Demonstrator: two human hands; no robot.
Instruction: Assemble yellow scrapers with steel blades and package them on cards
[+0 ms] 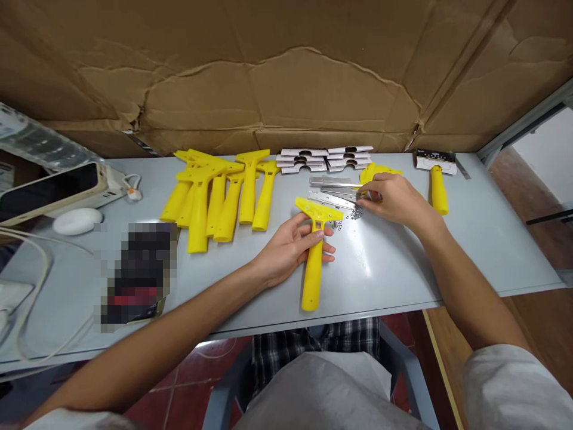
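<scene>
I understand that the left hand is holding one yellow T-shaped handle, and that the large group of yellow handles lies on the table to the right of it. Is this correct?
Not quite: the large group of yellow handles lies to the left of the yellow T-shaped handle in the left hand, as the head view shows.

The left hand [289,248] holds a yellow handle [313,272]; right of it are metal bits [356,213] (tiny, loose) and the right hand [394,198].

A yellow T-shaped handle [313,272] sits in the left fingers [310,241], wide head pointing away.
</scene>
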